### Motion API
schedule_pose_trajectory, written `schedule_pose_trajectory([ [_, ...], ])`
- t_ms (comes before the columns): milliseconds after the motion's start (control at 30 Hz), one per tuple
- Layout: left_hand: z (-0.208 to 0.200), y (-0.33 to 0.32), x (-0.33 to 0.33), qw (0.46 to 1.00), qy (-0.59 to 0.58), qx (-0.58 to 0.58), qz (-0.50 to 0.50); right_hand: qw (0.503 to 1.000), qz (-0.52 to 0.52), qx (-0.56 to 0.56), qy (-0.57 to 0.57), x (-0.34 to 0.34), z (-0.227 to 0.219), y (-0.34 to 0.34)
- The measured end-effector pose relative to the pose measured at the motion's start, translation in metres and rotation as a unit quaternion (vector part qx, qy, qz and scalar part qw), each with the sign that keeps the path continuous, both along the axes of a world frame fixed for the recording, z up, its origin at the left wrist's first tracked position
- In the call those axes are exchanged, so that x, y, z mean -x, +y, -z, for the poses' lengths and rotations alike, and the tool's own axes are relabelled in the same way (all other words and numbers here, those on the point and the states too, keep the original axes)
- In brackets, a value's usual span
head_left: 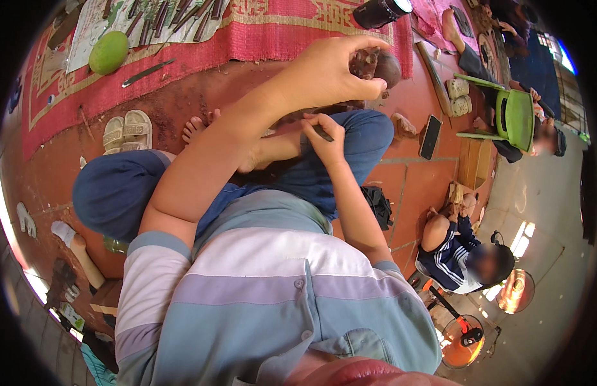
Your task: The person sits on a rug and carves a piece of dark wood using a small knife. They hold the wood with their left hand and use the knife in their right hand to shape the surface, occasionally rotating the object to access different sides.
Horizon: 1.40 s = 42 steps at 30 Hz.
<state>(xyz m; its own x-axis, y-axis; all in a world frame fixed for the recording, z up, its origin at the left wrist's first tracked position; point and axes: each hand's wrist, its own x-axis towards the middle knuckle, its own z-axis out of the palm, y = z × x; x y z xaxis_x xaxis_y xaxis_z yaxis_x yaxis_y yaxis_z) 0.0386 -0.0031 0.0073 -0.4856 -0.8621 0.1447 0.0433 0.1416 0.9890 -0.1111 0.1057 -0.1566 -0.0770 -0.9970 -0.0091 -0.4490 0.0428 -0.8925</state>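
Near the edge of the red mat, the left hand curls round a brown carved lump, I guess to keep it steady, while the right hand, farther from the mat, pinches a small dark thing.

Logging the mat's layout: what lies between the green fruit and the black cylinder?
In the head view, from the green fruit to the black cylinder lie slim dark tools on a pale sheet, then red patterned mat.

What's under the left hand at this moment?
Part of a brown, knobbly piece shows between thumb and fingers of the left hand and past them. Palm and wrist cover whatever lies beneath, so its full shape is hidden.
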Motion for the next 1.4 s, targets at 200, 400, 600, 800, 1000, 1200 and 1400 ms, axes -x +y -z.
schedule_pose_trajectory([
  [200,0.011,-0.051,0.007,0.992,0.051,0.057,0.101,0.999,0.043,-0.028,0.013,0.015,-0.019,0.010],
  [400,0.014,-0.048,0.023,0.994,0.070,-0.034,0.080,0.996,0.034,0.084,-0.006,-0.028,0.011,-0.014],
  [600,0.017,-0.049,0.024,0.998,0.043,-0.005,0.054,0.996,0.045,0.074,0.011,-0.033,0.017,-0.011],
  [800,0.011,-0.045,0.017,0.999,0.042,0.007,0.028,0.995,0.044,0.085,-0.015,-0.038,-0.007,-0.010],
  [1000,0.013,-0.042,0.019,0.999,0.004,0.025,0.037,0.996,0.038,0.070,0.028,-0.020,0.026,0.014],
  [1200,0.023,-0.041,0.023,0.999,0.024,0.011,0.035,0.995,-0.021,0.100,0.000,-0.028,0.014,-0.008],
  [1400,0.012,-0.043,0.019,0.999,-0.015,0.008,0.041,0.997,0.035,0.065,0.013,-0.005,0.010,0.013],
])
